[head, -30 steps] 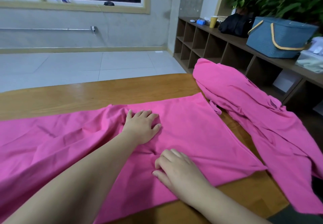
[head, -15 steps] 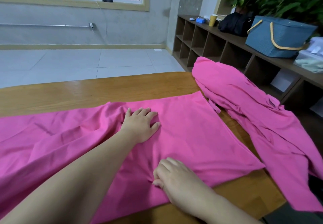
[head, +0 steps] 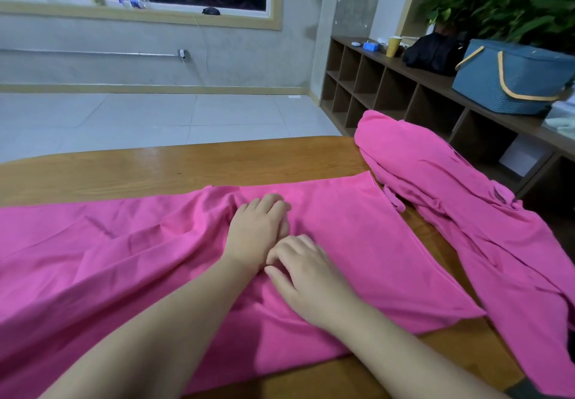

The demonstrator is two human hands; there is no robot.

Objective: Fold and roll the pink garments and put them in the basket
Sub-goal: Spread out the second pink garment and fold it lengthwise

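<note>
Head view: both bare hands down on the wide flat pink cloth garment (head: pixel 357 243) spread across the middle of the long brown wooden table (head: pixel 174 165), its right end cut at a slant toward the table's right edge, its left part rumpled and running off the frame's left side. Left hand (head: pixel 256 232) palm down, fingers straight and close together, pressing the cloth near the garment's far edge; right hand (head: pixel 306 274) just beside it and touching it, fingers loosely curved and slightly apart, tips resting on the cloth, pinching nothing as far as can be told. Second pink garment (head: pixel 466 212), crumpled and unfolded, at the table's far right corner and trailing down along the right edge. Blue woven basket with yellow handles (head: pixel 510 78) well apart, on top of the dark wooden cubby shelf (head: pixel 385 87) beyond the right edge. Judged step: flattening before the first fold. Best done by sweeping outward from the middle, one palm anchoring while the other pushes the ridges on the left part toward the free end; then squaring the near and far edges so the fold lies even. Worth minding: pushing toward the anchored hand only bunches the cloth, and a slack, creased fold will roll loose and lopsided.
</note>
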